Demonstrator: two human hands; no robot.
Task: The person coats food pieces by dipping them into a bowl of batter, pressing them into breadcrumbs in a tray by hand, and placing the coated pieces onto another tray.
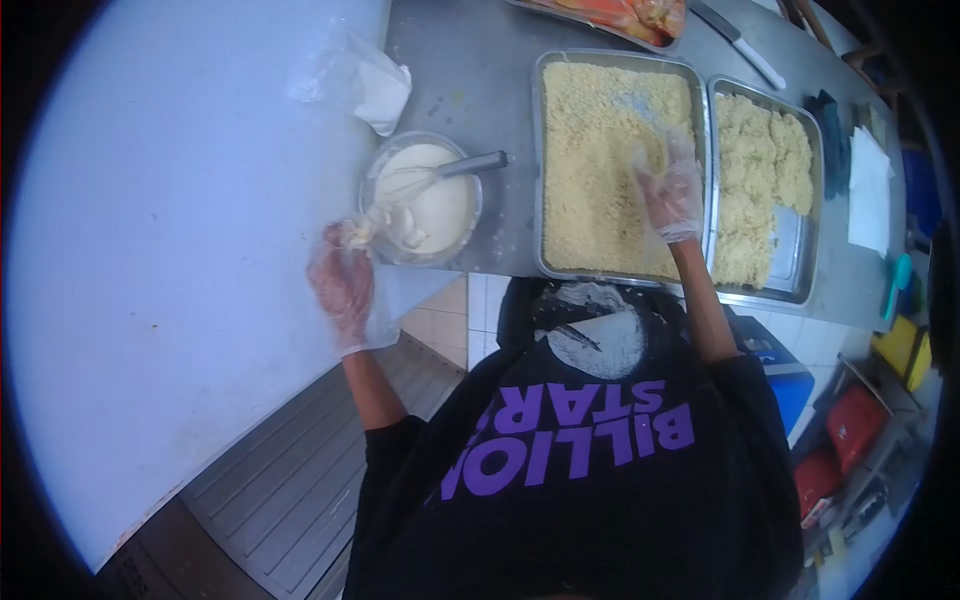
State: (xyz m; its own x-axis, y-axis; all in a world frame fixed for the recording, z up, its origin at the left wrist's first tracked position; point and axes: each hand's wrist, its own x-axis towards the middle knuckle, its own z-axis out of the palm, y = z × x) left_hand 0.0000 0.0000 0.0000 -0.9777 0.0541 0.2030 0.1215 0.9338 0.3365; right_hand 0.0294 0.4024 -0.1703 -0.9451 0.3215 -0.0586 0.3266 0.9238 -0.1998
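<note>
My left hand (345,285), in a clear plastic glove, is closed around a piece coated in wet batter (358,233) at the bowl's near left rim. What lies under the coating cannot be made out. The clear bowl (472,215) holds white batter (440,210), with a whisk (455,168) resting in it, its handle over the right rim. My right hand (672,190), also gloved, reaches into a metal tray (540,160) of yellowish crumbs (590,170). Its fingers are extended and slightly spread at the crumbs' surface.
Right of the crumbs, a second tray (790,265) holds several crumb-coated pieces (745,190). Behind lie a tray of orange-red food (640,15) and a white-handled knife (755,60). A plastic bag (380,90) sits beyond the bowl; white paper (870,190) and a turquoise utensil (897,285) lie far right.
</note>
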